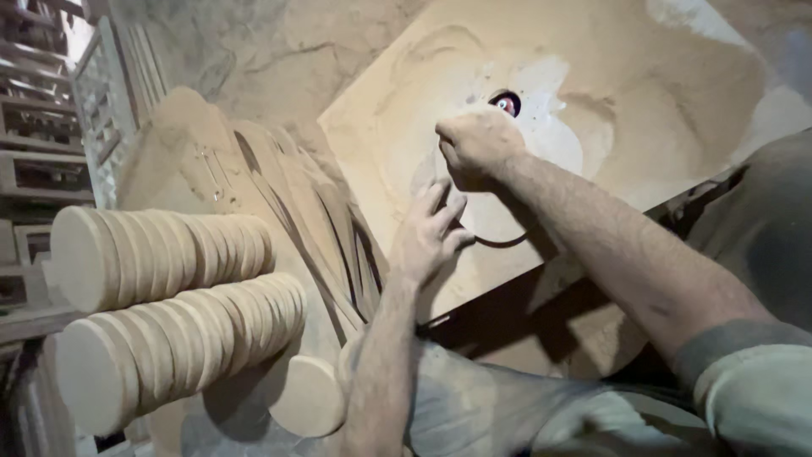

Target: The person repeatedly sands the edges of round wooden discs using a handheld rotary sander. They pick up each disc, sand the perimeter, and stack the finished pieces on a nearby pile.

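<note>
Both hands, left [429, 233] open, right [476, 145] fisted, press a wooden disc [486, 222].

Two rows of stacked wooden discs [161, 254] lie at lower left — one loose disc [309, 393] below them; wooden lattice frames [101, 93] lean at upper left.

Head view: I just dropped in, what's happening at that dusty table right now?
A person is working a round wooden disc on a sawdust-covered machine table, beside a small red-tipped cutter poking through its top. The right hand is fisted over the disc's far edge, and the left hand presses flat on its near side. To the left, two rows of cut discs are stacked on edge, with flat wooden blanks leaning between them and the table.
</note>
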